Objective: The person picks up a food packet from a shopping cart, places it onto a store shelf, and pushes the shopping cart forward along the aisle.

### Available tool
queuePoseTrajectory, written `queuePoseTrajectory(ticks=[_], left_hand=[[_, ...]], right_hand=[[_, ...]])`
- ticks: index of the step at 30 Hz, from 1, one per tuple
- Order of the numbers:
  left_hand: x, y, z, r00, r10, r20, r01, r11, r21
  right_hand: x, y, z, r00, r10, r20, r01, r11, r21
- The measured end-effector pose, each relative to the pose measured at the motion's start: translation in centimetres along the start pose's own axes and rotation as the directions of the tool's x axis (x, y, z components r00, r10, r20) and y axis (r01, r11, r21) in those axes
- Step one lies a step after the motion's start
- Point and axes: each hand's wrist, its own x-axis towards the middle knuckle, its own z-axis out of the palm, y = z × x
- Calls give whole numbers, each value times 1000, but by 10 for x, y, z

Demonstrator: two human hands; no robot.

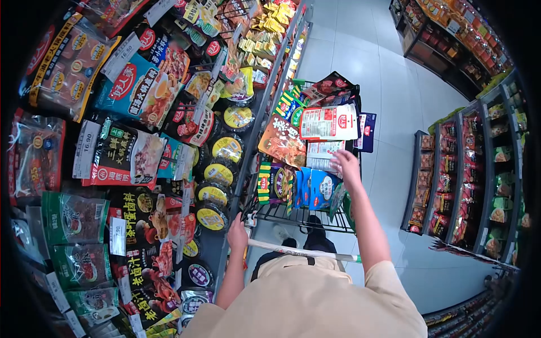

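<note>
Over the shopping cart (282,216), my right hand (345,167) reaches in with its fingers apart, beside a white printed packet (324,155). No object shows in its grasp. A red-and-white pouch (328,122) lies just beyond, near an orange-red packet (283,141). Blue packets (321,190) and a green-and-yellow striped packet (275,181) fill the near part. My left hand (238,234) is beside the shelf edge, near the left end of the cart's pale handle (304,250); its fingers are too small to make out.
On the left, a shelf holds seasoning pouches (127,152) and round yellow-lidded tubs (228,147), with price tags along it. Stocked racks (462,174) stand at the right, and another shelf (445,45) is at the upper right. Grey tiled floor (383,84) runs between them.
</note>
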Motion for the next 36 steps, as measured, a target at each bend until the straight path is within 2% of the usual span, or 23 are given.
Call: queuePoseTrajectory(ticks=[3,4,8,10,12,15,18,20,23,25,30,32,34,36], left_hand=[[-9,-4,-2,1000,-1,-6,0,1000,-18],[-11,-2,-5,1000,-6,-8,6,1000,-16],[-17,1,-9,1000,-17,-16,16,999,-29],[-20,0,-10,999,-13,-32,12,999,-44],[-20,1,-11,999,-25,-26,24,999,-32],[-18,9,-16,997,-77,14,77,995,-64],[-18,5,-14,997,-71,-7,71,997,-39],[-16,6,-12,997,-77,-21,76,996,-42],[-15,-2,-7,997,-57,-42,55,998,-38],[-16,-4,-6,998,-39,-52,37,999,-37],[-13,0,-10,997,-78,-15,77,995,-62],[-10,0,-9,996,-90,-12,89,993,-78],[-6,2,-12,994,-104,-14,102,990,-100],[-4,3,-16,997,-49,-52,34,966,-255]], right_hand=[[69,19,-17,987,105,-124,-81,980,182],[91,27,-22,977,136,-162,-104,976,192],[140,37,-31,927,168,-336,-187,982,-26],[146,41,-30,909,154,-388,-196,978,-71],[151,42,-33,900,151,-409,-231,961,-153],[157,39,-35,894,221,-389,-293,947,-136],[159,44,-38,910,189,-368,-286,930,-229],[166,43,-37,940,-3,-342,-165,871,-463],[159,37,-20,953,-90,-289,-60,881,-469],[159,33,-4,970,-201,-134,136,914,-382],[130,9,56,933,-330,144,359,888,-289],[104,-2,85,901,-399,169,432,860,-273],[63,-23,112,902,-375,216,416,888,-195],[52,-6,126,832,-522,188,545,832,-102]])
